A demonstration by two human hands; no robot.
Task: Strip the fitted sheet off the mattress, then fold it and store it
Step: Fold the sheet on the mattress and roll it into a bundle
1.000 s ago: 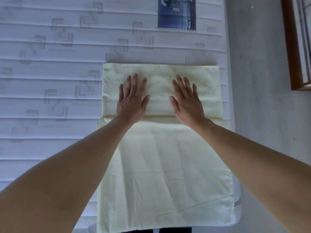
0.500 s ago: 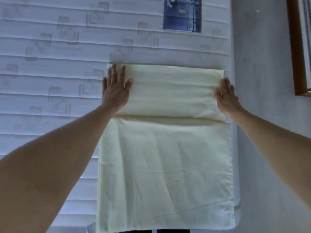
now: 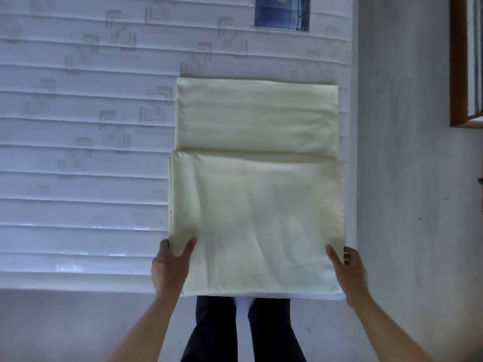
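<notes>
A: Where does the fitted sheet (image 3: 256, 184) lie, and in what state?

B: The pale yellow sheet lies folded flat on the bare mattress (image 3: 78, 158), at its near right corner. Its far third is already turned back over itself, leaving a raised band with a crosswise edge. The near edge of the sheet runs along the near edge of the mattress; its right side lies just inside the mattress's right edge.

A: How do the hands stand?

B: The left hand (image 3: 171, 265) pinches the near left corner of the sheet, thumb on top, fingers under the cloth and hidden. The right hand (image 3: 345, 265) holds the near right corner likewise, thumb laid on the cloth, fingers curled behind the side edge.

A: Which step is in hand?

B: By judgement, stripping is done and folding is well on. The near portion is about to be lifted and carried away from the person, over the doubled band, to make a compact packet. That calls for both corners rising together and landing square on the far fold.

A: What room is there?

B: Open mattress lies to the left and beyond, up to the blue label (image 3: 282, 13). To the right the floor (image 3: 405, 178) begins at once, so cloth drifting that way could slip off. A wooden frame (image 3: 457, 74) stands well apart.
</notes>
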